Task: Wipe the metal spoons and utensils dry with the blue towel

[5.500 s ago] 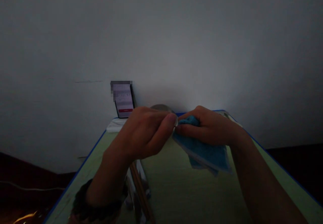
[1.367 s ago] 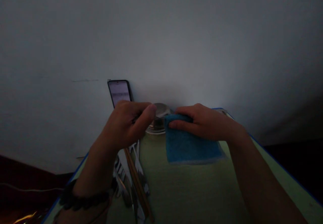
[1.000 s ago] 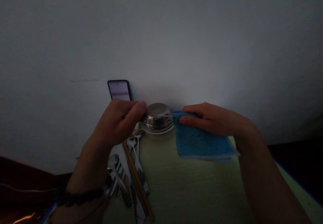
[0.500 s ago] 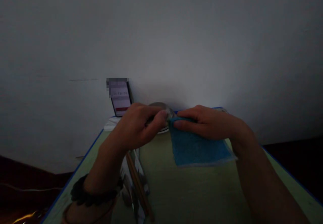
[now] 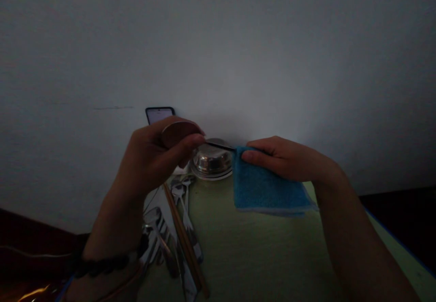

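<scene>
My left hand [image 5: 155, 156] is closed around the bowl end of a metal spoon [image 5: 180, 131], held above the table. The spoon's thin handle [image 5: 220, 145] runs rightward into a blue cloth [image 5: 265, 188]. My right hand [image 5: 286, 159] pinches that cloth around the handle's far end, and the rest of the cloth hangs down below it. Just behind and below the spoon stands an upturned steel bowl [image 5: 213, 161] on the green table [image 5: 259, 256].
A pile of forks and spoons [image 5: 163, 234] and a pair of wooden chopsticks [image 5: 184, 240] lie at the table's left. A phone [image 5: 159, 113] leans against the white wall behind. A dark bead bracelet [image 5: 102, 263] circles my left wrist. The room is dim.
My left hand has pulled left and up, drawing the spoon's handle out through the cloth held by my right hand. The steel bowl, earlier hidden by the hands, shows again.
</scene>
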`<state>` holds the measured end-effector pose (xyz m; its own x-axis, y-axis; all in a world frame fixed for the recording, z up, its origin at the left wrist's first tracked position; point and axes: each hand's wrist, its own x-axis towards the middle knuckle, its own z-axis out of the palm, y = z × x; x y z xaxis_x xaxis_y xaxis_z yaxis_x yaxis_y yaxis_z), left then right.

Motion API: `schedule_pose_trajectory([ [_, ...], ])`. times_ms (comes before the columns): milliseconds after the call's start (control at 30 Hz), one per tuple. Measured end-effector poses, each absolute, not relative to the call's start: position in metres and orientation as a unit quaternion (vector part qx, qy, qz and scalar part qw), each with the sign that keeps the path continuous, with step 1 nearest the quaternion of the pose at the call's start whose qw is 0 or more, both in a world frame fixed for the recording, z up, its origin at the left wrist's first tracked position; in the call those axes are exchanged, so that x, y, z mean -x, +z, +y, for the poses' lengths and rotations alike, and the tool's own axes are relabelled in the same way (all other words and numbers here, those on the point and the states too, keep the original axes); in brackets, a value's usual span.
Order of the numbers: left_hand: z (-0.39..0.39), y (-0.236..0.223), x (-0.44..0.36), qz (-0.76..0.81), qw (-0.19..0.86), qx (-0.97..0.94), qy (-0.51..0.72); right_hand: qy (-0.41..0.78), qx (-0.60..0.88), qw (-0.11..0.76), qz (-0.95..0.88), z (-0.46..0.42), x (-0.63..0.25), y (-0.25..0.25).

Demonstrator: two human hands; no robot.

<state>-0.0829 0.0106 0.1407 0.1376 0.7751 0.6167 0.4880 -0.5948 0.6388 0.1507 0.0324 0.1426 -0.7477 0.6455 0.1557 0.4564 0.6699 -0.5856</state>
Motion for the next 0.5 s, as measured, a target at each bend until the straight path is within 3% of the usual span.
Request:
schedule_pose_trajectory([
  [167, 0.019, 0.134, 0.084, 0.460, 0.148, -0.671, 0.562, 0.225, 0.322, 0.189, -0.900, 0.033, -0.154, 0.142],
  [400, 0.025, 0.130, 0.073, 0.347, 0.319, -0.660, 0.585, 0.222, 0.305, 0.201, -0.904, 0.030, -0.146, 0.144],
  [500, 0.025, 0.132, 0.071, 0.349, 0.281, -0.656, 0.608, 0.230, 0.290, 0.212, -0.904, 0.031, -0.143, 0.143],
])
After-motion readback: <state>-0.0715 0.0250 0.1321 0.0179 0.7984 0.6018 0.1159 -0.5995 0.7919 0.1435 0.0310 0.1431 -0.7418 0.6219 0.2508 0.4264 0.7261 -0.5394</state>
